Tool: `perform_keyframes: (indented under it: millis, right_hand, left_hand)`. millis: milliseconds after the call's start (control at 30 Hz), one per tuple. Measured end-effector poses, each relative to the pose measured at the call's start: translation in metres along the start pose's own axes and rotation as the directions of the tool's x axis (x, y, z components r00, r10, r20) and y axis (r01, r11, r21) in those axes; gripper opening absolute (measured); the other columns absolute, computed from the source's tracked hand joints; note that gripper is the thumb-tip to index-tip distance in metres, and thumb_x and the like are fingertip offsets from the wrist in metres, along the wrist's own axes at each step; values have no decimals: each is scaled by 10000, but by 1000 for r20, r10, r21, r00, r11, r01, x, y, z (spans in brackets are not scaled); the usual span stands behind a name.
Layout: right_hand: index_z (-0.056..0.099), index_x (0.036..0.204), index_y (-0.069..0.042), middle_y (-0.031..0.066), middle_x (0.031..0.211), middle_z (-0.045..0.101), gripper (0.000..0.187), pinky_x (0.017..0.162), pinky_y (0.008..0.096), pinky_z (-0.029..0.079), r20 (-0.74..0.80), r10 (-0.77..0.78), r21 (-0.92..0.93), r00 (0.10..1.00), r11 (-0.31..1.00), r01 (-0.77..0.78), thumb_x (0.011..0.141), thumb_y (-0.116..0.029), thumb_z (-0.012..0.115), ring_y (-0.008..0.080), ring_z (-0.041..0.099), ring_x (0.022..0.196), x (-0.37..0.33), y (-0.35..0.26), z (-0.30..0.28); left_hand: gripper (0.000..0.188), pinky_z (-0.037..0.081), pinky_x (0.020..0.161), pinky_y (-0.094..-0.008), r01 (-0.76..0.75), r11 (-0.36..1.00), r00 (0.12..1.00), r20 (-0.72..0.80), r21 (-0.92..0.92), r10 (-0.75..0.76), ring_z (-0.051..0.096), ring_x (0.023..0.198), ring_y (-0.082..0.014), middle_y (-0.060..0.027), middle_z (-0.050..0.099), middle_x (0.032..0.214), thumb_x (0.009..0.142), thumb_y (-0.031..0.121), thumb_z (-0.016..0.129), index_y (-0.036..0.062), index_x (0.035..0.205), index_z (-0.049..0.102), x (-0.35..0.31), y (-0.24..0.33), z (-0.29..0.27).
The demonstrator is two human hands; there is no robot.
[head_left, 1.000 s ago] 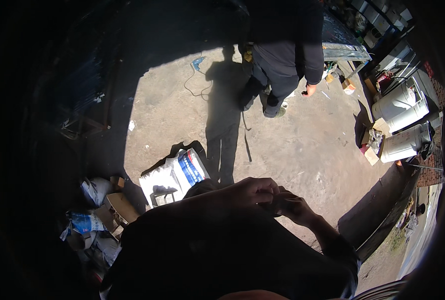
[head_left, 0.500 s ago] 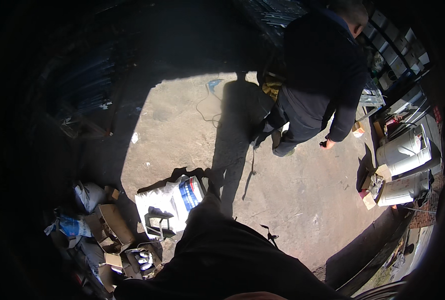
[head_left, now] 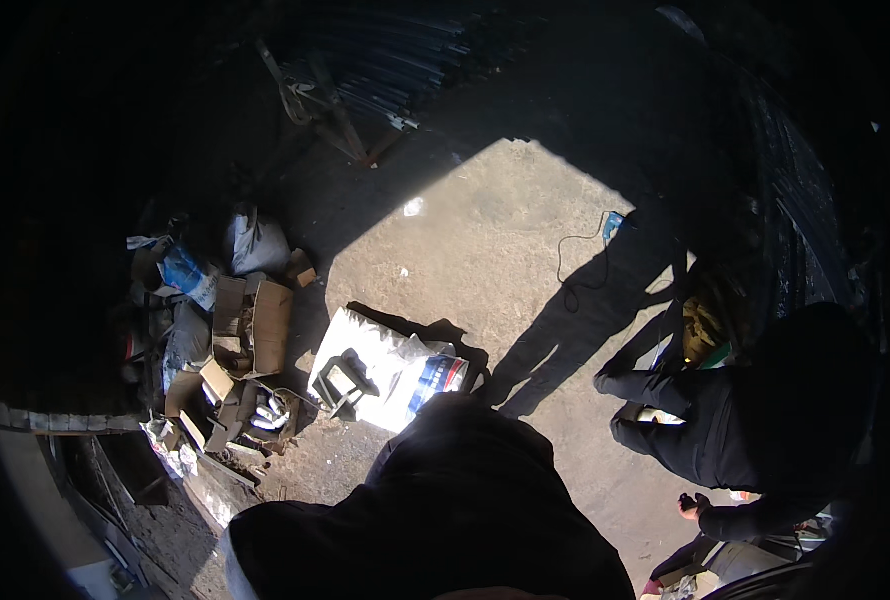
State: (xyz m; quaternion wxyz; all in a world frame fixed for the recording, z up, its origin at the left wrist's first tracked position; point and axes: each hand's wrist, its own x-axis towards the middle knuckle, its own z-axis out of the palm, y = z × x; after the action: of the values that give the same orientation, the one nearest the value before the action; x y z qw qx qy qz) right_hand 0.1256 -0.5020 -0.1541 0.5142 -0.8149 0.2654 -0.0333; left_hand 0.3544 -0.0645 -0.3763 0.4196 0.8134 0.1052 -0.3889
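Neither of my hands shows in the head view; only my dark clothing and legs [head_left: 465, 490] fill the lower middle. Just ahead of my legs, a white sack [head_left: 380, 350] with a blue and red printed end lies on the sunlit floor. A small metal frame [head_left: 345, 388] rests on the sack, casting a dark shadow across it. Farther off to the right, a blue corded power tool [head_left: 613, 224] lies on the floor with its dark cord looped beside it.
Another person [head_left: 755, 420] in dark clothes is at the right, one hand [head_left: 693, 505] low. Opened cardboard boxes [head_left: 270, 330] and filled bags [head_left: 258, 245] crowd the left. Long dark bars [head_left: 395, 70] lie in shade at the far side. A yellow item [head_left: 703, 332] is by the person.
My view has swung left, so the sack, boxes and co-worker now appear farther right. The white buckets at the right have mostly left view. My hands are out of view in both frames.
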Motion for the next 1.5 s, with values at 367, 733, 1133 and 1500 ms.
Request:
perform_keyframes:
  millis: [367,733,1133,1500]
  right_hand:
    - [646,970,-47,60,869,638,179,684,305,481,223,-96,53,970,995,86,942,-197,552,216,612,798,178,-11,-52]
    - [628,979,-45,40,841,614,200,681,292,465,325,-110,131,939,989,70,968,-212,519,191,586,776,369,41,-179]
    - [609,989,-43,18,811,588,224,678,277,448,213,-10,178,977,984,-29,996,-228,483,165,559,752,554,75,-358]
    - [592,998,-41,-2,783,565,248,675,264,431,16,244,248,970,938,-240,1022,-243,450,140,534,730,765,53,-435]
  left_hand:
    - [200,395,548,-324,212,958,949,-191,-194,-249,523,584,-171,-41,506,640,928,206,516,23,862,561,-57,43,45]
    - [120,474,613,-397,-443,885,832,-303,140,464,596,726,-316,-161,605,813,918,123,527,7,914,558,48,278,148]
    - [177,461,584,-298,-185,876,978,6,-446,210,541,634,-147,-32,532,729,962,104,457,3,994,599,156,675,269]
    - [420,412,594,-200,148,878,683,689,-455,242,491,689,-37,38,530,833,821,136,676,20,1196,528,342,931,381]
